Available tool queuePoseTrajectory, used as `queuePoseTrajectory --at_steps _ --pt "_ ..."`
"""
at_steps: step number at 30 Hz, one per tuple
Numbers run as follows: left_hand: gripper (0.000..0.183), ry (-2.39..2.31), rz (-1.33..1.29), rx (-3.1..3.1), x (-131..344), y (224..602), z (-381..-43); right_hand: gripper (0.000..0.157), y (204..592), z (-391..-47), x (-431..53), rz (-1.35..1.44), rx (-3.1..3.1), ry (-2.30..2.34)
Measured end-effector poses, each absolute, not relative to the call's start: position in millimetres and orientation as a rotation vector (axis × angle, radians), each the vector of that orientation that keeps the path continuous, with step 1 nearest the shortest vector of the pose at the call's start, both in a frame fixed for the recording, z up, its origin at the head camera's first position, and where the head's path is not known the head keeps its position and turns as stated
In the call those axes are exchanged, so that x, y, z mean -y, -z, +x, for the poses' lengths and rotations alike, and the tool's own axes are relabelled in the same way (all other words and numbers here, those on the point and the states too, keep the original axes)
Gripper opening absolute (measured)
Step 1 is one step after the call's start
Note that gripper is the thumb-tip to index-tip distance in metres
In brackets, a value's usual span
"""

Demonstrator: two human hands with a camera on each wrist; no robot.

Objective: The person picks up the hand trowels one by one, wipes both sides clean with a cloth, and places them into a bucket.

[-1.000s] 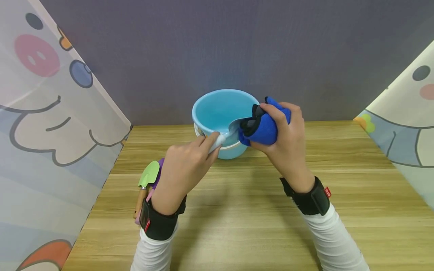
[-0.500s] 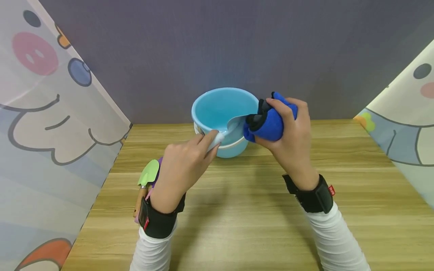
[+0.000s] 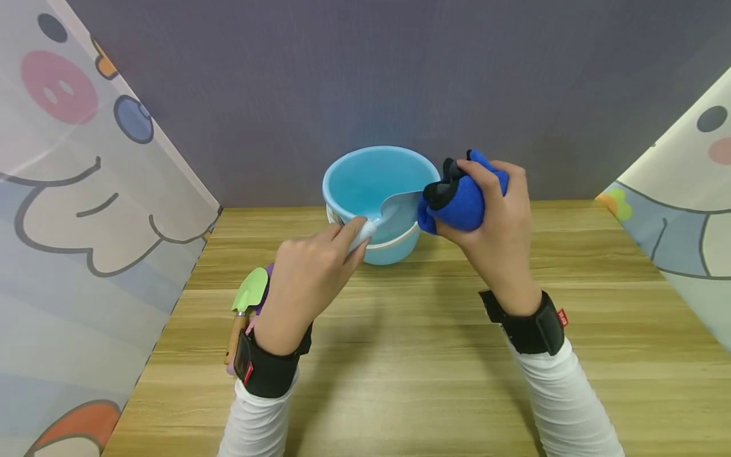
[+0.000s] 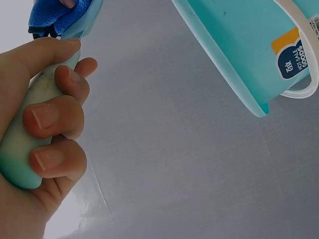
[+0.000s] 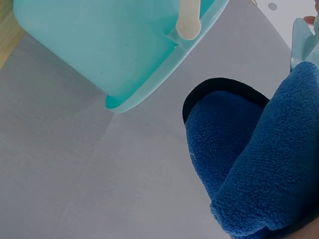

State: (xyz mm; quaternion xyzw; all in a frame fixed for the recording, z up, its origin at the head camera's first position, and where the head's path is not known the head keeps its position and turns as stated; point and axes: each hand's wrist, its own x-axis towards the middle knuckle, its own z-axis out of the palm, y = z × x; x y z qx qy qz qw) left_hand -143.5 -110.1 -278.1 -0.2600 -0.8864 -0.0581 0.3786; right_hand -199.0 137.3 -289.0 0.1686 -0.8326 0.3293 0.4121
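My left hand [image 3: 311, 276] grips the pale handle of a light blue garden trowel [image 3: 400, 208]. In the left wrist view its fingers curl round that handle [image 4: 32, 134]. The trowel's blade points right and passes in front of the bucket's rim. A blue towelling cloth [image 3: 465, 204] with black edging is bunched in my right hand [image 3: 507, 238]. The cloth covers the tip of the blade, hiding it. In the right wrist view, the folded cloth [image 5: 269, 164] fills the lower right and part of the blade [image 5: 301, 42] shows above it.
A light blue bucket [image 3: 365, 174] with a white handle stands at the back of the wooden table [image 3: 411, 381], against a grey wall. Left of my left wrist lie a green trowel [image 3: 251, 291] with a wooden handle and purple and pink tools, partly hidden. Cartoon-printed panels flank both sides.
My right hand has moved to the right and slightly away with the cloth, sliding along the trowel's blade so more of it shows. My left hand has stayed nearly still.
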Motion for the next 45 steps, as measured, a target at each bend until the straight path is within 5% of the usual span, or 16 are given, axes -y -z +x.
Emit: queuePoseTrajectory --at_steps 45 --pt "0.027 0.25 -0.524 2.427 111.5 281.6 -149.1 0.069 286.3 -200.0 -143.6 0.349 2.071 -0.747"
